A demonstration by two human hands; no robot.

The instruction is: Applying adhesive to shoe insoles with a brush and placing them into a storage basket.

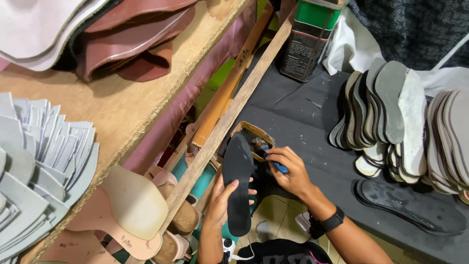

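I see my left hand (225,199) gripping a black shoe sole (238,182) from beneath, holding it upright at the edge of the dark tabletop (312,142). My right hand (288,171) is closed on a blue-handled brush (273,159), its tip in a small glue tin (254,139) just behind the sole. Stacked soles (386,112) lean to the right, well apart.

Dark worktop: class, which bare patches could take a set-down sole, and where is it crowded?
The dark worktop is bare between the green-topped can, the small glue tin and the fanned sole stacks. A narrower strip lies between the right hand and the single flat sole. The right side is crowded with soles.
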